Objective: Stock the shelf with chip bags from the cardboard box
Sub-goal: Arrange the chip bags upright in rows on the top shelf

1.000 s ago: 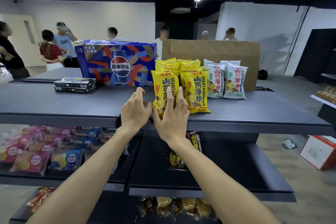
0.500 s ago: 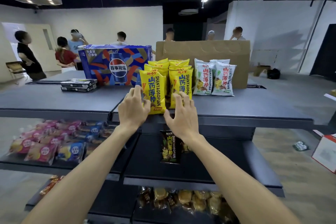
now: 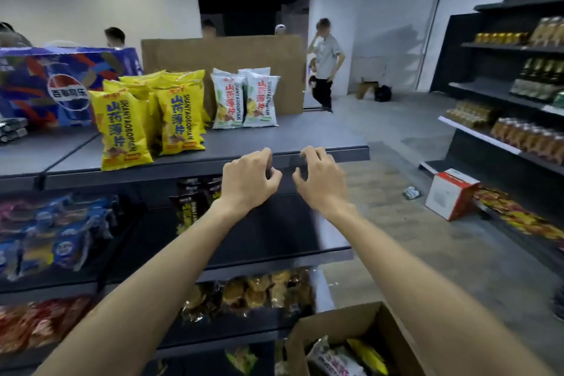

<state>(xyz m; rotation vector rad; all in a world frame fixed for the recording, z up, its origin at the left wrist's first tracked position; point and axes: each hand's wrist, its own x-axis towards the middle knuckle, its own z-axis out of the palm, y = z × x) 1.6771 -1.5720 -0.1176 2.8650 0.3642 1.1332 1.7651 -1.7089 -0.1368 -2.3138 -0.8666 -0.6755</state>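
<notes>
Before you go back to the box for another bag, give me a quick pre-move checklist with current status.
1. Left hand free: ok, fingers loosely curled, holding nothing.
2. Right hand free: ok, also holding nothing.
3. Yellow chip bags standing on the top shelf: ok, upright in a group, front one leaning slightly.
4. White chip bags upright: ok, standing right of the yellow ones.
5. Cardboard box open with stock left: ok, bags visible inside at lower right.
6. Space on the top shelf for more: ok, bare surface in front of and right of the white bags.
</notes>
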